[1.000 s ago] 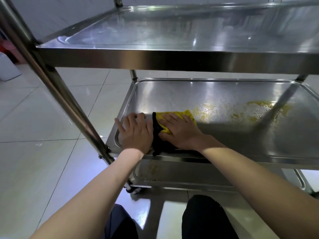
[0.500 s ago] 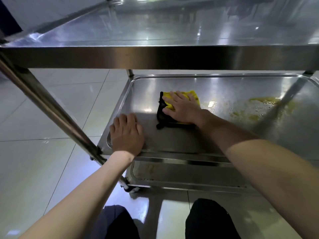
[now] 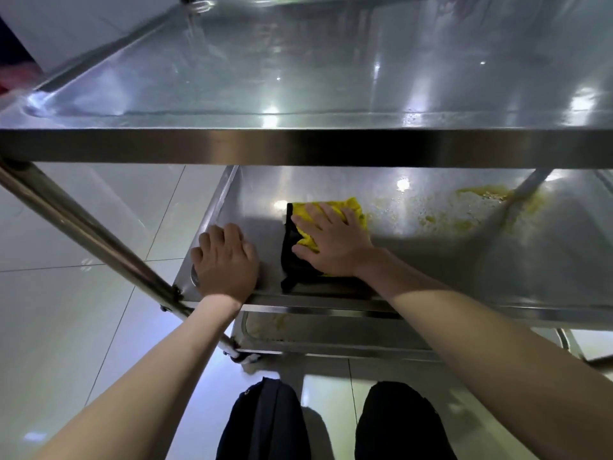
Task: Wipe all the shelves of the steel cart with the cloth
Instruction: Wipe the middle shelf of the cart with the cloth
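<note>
Pale floor tiles [image 3: 83, 234] are seen beneath a three-tier steel cart [image 3: 298, 144], whose top shelf [image 3: 331, 78] fills the upper view. Below it the middle shelf [image 3: 464, 260] is laid out with its long axis running left to right, and only a strip of the bottom shelf [image 3: 331, 333] can be made out under its front rim. A yellowish smear [image 3: 464, 210] is spread over the right half of the middle shelf, away from the near left corner. The yellow and black cloth [image 3: 298, 247] is pressed flat on that shelf under the right hand [image 3: 331, 244], whose fingers [image 3: 335, 214] are extended over it rather than curled. The left hand [image 3: 225, 263] is rested palm down on the near left corner, its fingers loosely spread, nothing held. The smear lies to the right of the cloth, so the right hand is judged the nearer, and a sweep rightward along the shelf is called for.
</note>
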Motion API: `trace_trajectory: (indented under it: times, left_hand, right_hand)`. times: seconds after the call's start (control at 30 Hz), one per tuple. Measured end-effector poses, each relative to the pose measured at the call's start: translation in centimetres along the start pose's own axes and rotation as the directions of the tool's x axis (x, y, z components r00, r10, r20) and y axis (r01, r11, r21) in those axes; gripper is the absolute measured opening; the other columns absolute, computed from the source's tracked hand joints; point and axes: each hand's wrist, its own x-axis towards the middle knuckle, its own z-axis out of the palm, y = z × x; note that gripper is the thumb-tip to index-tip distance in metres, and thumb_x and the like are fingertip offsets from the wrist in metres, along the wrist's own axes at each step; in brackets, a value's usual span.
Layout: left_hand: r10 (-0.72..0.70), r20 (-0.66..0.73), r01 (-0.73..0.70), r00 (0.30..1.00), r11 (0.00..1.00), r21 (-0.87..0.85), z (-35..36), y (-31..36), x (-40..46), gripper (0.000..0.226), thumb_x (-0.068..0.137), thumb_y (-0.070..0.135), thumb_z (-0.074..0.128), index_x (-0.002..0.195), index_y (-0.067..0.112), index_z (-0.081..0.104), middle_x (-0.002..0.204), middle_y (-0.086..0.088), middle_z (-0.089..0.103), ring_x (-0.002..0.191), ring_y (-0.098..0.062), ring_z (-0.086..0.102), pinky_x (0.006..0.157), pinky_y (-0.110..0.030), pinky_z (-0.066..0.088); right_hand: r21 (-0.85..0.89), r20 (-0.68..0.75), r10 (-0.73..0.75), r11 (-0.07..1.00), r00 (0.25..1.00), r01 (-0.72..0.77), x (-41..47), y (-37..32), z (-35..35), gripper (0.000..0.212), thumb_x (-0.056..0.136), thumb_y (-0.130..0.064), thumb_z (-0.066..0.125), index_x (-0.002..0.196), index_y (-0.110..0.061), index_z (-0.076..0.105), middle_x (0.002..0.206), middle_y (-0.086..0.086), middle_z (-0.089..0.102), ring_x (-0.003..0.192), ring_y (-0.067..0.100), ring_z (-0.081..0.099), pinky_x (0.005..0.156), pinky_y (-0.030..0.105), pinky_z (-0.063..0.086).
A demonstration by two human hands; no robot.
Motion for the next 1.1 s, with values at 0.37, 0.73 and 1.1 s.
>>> trace_trajectory:
  times: [0.37,0.73,1.1]
  left_hand:
    - [0.042,0.031,-0.042,0.999,0.999,-0.022,-0.4,-0.1,0.0,0.02,0.086,0.032,0.034,0.094,0.016,0.041,0.095,-0.008,0.044,0.092,-0.03,0.041,0.081,-0.045,0.034]
    - [0.095,0.094,-0.097,0.991,0.995,0.009,-0.6,0.0,-0.2,0.028,0.085,0.034,0.029,0.099,0.015,0.044,0.099,-0.01,0.047,0.094,-0.032,0.044,0.085,-0.048,0.038]
    - [0.172,0.092,-0.175,0.981,0.984,0.025,-0.7,0.0,-0.1,0.031,0.087,0.035,0.03,0.101,0.013,0.046,0.103,-0.013,0.047,0.095,-0.034,0.045,0.084,-0.049,0.039]
  right_hand:
    - [0.036,0.07,0.02,0.999,0.997,-0.023,-4.1,-2.1,0.4,0.091,0.08,-0.083,-0.004,0.164,-0.046,0.002,0.175,-0.009,-0.009,0.161,0.019,-0.011,0.126,0.057,-0.004]
    - [-0.001,-0.019,0.149,0.989,0.989,-0.149,1.3,3.2,-0.2,0.075,0.096,-0.079,0.016,0.163,-0.045,0.017,0.174,-0.01,0.008,0.161,0.016,0.003,0.127,0.054,0.006]
    - [0.009,-0.011,0.244,0.97,0.97,-0.244,3.6,5.5,-0.3,0.071,0.099,-0.076,0.021,0.163,-0.047,0.013,0.175,-0.009,0.006,0.161,0.018,0.001,0.127,0.056,0.002]
